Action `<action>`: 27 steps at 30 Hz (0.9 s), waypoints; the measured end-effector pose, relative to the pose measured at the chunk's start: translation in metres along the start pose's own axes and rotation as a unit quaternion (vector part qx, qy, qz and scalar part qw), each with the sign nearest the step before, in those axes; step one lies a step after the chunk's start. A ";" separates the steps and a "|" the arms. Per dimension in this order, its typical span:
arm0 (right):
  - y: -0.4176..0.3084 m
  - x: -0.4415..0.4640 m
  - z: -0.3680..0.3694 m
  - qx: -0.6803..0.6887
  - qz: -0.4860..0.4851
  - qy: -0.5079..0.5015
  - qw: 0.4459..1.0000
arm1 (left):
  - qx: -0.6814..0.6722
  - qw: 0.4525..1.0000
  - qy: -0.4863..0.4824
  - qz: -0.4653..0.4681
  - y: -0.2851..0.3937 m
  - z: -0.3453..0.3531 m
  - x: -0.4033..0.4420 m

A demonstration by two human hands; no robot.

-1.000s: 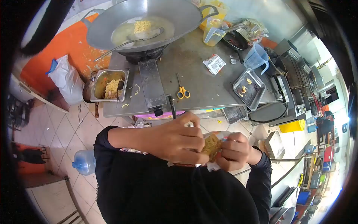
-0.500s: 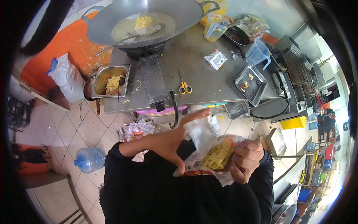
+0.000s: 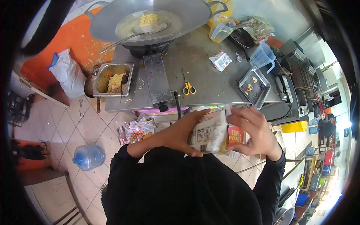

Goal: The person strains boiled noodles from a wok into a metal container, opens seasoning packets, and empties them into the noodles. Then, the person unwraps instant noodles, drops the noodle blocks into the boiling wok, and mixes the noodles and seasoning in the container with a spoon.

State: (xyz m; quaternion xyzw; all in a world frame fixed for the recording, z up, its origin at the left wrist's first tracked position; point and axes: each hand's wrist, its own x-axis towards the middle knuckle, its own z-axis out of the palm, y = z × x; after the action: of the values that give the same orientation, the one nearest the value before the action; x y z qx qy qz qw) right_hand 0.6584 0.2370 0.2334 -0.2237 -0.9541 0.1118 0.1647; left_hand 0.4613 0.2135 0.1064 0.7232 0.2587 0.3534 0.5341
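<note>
An opened noodle packet (image 3: pixel 208 133) with printed text on its side is held upright in front of my chest. My left hand (image 3: pixel 182 133) is wrapped round its left side, thumb below and fingers above. My right hand (image 3: pixel 257 131) pinches the packet's right edge, near a red printed part. Little of the noodles inside shows. Beyond, on the counter, lie yellow-handled scissors (image 3: pixel 189 88). Further back a large wok (image 3: pixel 105 27) holds cloudy liquid, a noodle block (image 3: pixel 148 20) and a long-handled ladle (image 3: pixel 127 38).
A metal container of noodles (image 3: pixel 131 80) stands at the counter's left edge. To the right are a metal tray (image 3: pixel 267 92), a measuring jug (image 3: pixel 261 56) and a small packet (image 3: pixel 220 60). On the floor lie a water bottle (image 3: pixel 89 157) and a heap of wrappers (image 3: pixel 138 130).
My left hand, spread beside the packet half a second ago, now grips it. The packet has been turned so its printed side faces up, and its noodles show less. My right hand has shifted its grip.
</note>
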 end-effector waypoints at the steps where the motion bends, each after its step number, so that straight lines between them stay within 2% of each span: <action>1: -0.002 0.003 -0.003 -0.001 -0.001 0.000 1.000 | 0.057 0.998 0.021 0.003 0.002 -0.002 0.001; 4: -0.005 0.011 -0.008 -0.083 0.030 -0.064 0.994 | 0.052 0.998 0.044 0.003 0.003 -0.006 0.004; 8: 0.001 0.022 -0.010 -0.086 0.015 -0.086 0.992 | 0.031 0.997 0.065 0.016 -0.003 -0.009 0.007; 11: 0.009 0.034 -0.009 -0.101 0.003 -0.119 0.988 | 0.067 0.994 0.084 0.015 -0.002 -0.016 0.010; 16: 0.016 0.060 -0.013 -0.076 0.015 -0.146 0.986 | 0.110 0.988 0.112 0.015 0.001 -0.031 0.009; 20: 0.016 0.084 -0.014 -0.072 -0.034 -0.143 0.987 | 0.190 0.970 0.148 0.045 0.008 -0.048 0.003; 27: 0.014 0.138 -0.026 -0.005 -0.092 -0.185 0.978 | 0.256 0.945 0.201 0.023 0.042 -0.069 -0.012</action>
State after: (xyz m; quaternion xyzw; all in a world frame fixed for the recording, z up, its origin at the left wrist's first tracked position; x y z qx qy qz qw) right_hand 0.5565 0.3168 0.2903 -0.1111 -0.9851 0.1309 -0.0062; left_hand 0.3998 0.2326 0.1559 0.7554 0.4253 0.4256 0.2596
